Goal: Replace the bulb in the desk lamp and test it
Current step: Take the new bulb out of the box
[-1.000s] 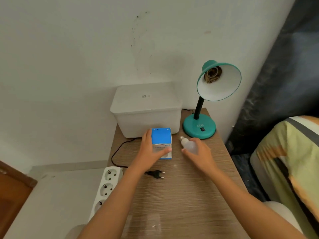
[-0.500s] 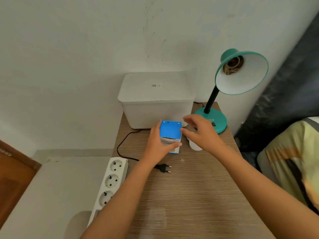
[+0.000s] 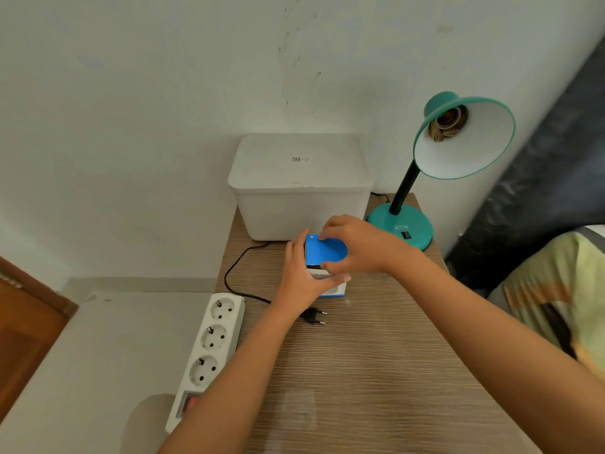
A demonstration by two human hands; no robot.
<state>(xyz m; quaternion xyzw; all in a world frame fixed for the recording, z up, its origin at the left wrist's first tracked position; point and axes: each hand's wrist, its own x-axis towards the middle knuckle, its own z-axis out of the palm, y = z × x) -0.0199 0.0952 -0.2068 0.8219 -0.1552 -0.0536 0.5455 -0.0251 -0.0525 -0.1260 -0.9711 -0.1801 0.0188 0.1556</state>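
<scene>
A teal desk lamp (image 3: 463, 136) stands at the table's back right, its shade tilted toward me with a bare socket (image 3: 447, 124) inside. A small blue and white bulb box (image 3: 325, 250) stands on the wooden table (image 3: 376, 371) in front of the white bin. My left hand (image 3: 302, 273) grips the box from its left side and front. My right hand (image 3: 355, 245) pinches the box's blue top flap with thumb and fingers. The old bulb is hidden behind my right hand. The lamp's black plug (image 3: 314, 316) lies unplugged on the table.
A white lidded plastic bin (image 3: 299, 185) sits against the wall. A white power strip (image 3: 209, 348) hangs along the table's left edge. The black lamp cord (image 3: 235, 267) loops across the table. A bed with a striped cover (image 3: 553, 290) is on the right.
My right hand let go of the old bulb on the table and moved left onto the top of the box. My left hand stays on the box. The view shifted closer.
</scene>
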